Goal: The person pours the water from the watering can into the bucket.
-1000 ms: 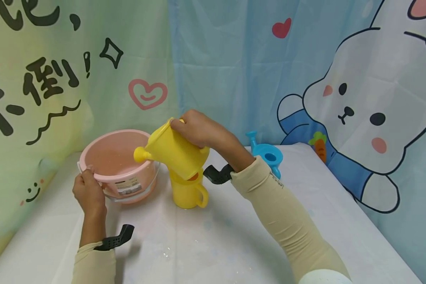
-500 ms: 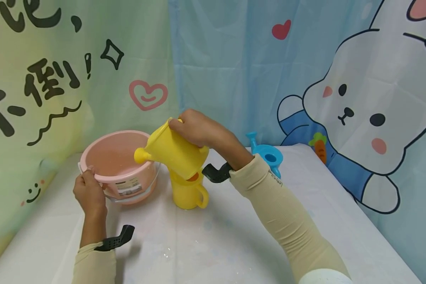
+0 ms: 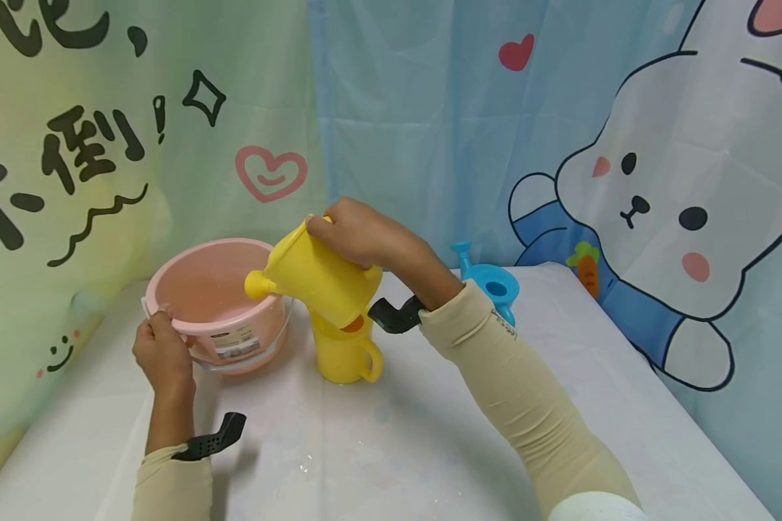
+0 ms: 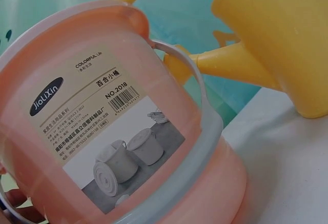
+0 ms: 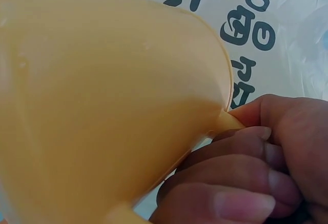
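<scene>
My right hand (image 3: 365,239) grips the handle of a yellow watering can (image 3: 319,275), with the thumb at its rim. The can is tilted left, its rounded spout end overlapping the right rim of a pink bucket (image 3: 261,307). On the bucket's front left edge my left hand (image 3: 164,354) holds the rim. The bucket stands on the table with its grey bail handle (image 4: 205,131) hanging down; the left wrist view shows its printed label (image 4: 107,121). Below the tilted can stands another yellow can (image 3: 339,358) with a looped handle, its top hidden.
A small blue watering can (image 3: 492,282) stands at the back right, behind my right forearm. The white-covered table (image 3: 430,434) has water drops on it. A printed curtain (image 3: 391,145) closes off the back and sides.
My right hand and the tilted watering can have shifted very slightly left. The left hand, bucket and standing yellow can hold their places.
</scene>
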Available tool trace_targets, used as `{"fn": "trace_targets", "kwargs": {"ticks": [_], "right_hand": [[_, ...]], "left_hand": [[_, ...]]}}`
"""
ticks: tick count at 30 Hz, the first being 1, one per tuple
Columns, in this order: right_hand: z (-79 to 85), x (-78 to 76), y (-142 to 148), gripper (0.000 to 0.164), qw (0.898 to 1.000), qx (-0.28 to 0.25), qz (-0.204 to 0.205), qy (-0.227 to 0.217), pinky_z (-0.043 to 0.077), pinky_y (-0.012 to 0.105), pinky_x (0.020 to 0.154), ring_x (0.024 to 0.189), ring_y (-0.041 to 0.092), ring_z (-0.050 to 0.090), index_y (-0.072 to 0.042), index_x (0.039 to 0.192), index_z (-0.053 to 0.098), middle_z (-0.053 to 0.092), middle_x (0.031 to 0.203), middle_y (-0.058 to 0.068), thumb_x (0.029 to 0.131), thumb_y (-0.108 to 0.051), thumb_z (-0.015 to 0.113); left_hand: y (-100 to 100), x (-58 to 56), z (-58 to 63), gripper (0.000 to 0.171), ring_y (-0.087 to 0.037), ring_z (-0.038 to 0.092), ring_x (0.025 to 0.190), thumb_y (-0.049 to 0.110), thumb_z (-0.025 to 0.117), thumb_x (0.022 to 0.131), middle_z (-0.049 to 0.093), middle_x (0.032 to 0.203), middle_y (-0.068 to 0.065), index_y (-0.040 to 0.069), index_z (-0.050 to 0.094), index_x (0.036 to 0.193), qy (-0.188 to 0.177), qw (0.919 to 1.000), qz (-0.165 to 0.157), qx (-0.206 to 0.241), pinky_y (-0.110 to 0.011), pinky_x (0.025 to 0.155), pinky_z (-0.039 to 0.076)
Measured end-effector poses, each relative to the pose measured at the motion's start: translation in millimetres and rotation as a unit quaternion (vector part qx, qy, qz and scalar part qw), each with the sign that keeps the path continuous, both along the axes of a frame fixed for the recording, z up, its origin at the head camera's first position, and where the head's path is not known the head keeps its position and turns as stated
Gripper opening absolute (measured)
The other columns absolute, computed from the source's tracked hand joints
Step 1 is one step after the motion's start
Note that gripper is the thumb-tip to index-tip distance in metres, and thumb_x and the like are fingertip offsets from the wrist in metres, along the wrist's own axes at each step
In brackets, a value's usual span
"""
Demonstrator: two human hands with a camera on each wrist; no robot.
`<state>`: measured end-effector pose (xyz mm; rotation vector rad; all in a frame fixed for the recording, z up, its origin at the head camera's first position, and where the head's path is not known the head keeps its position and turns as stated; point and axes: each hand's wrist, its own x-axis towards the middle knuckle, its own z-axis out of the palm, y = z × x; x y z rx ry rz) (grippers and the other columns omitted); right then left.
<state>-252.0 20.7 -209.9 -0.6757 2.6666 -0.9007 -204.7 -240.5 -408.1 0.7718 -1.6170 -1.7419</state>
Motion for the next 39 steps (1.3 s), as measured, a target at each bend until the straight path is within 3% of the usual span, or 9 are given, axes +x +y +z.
{"fn": "trace_targets", "kwargs": {"ticks": [9, 26, 39], "right_hand": [[1.4, 1.5, -1.1, 0.039, 1.000, 0.002, 0.002, 0.001, 0.041, 0.026, 0.047, 0.051, 0.018, 0.042, -0.001, 0.086, 0.057, 0.044, 0.067, 0.007, 0.103, -0.031, 0.038], [0.9, -1.9, -4.9, 0.037, 1.000, 0.005, -0.007, -0.009, 0.037, 0.026, 0.044, 0.047, 0.017, 0.037, -0.002, 0.085, 0.054, 0.041, 0.064, 0.006, 0.103, -0.031, 0.039], [4.2, -2.0, -8.2, 0.037, 1.000, 0.026, -0.007, -0.004, 0.039, 0.026, 0.045, 0.048, 0.017, 0.039, -0.002, 0.093, 0.057, 0.046, 0.070, 0.008, 0.103, -0.032, 0.039]], "left_hand": [[-0.5, 0.9, 0.8, 0.026, -0.014, 0.048, 0.073, 0.043, 0.047, 0.098, 0.048, 0.086, -0.001, 0.018, 0.056, 0.096, -0.003, 0.9999, 0.002, -0.009, -0.018, 0.060, 0.043], [-0.6, 0.3, 0.4, 0.034, -0.011, 0.048, 0.075, 0.044, 0.047, 0.098, 0.049, 0.090, 0.000, 0.013, 0.058, 0.107, 0.005, 1.0000, -0.005, 0.004, -0.017, 0.062, 0.044], [0.6, 1.5, 1.2, 0.034, -0.012, 0.048, 0.076, 0.045, 0.047, 0.098, 0.049, 0.091, 0.000, 0.014, 0.057, 0.107, -0.001, 1.0000, -0.007, 0.001, -0.018, 0.063, 0.044]]}}
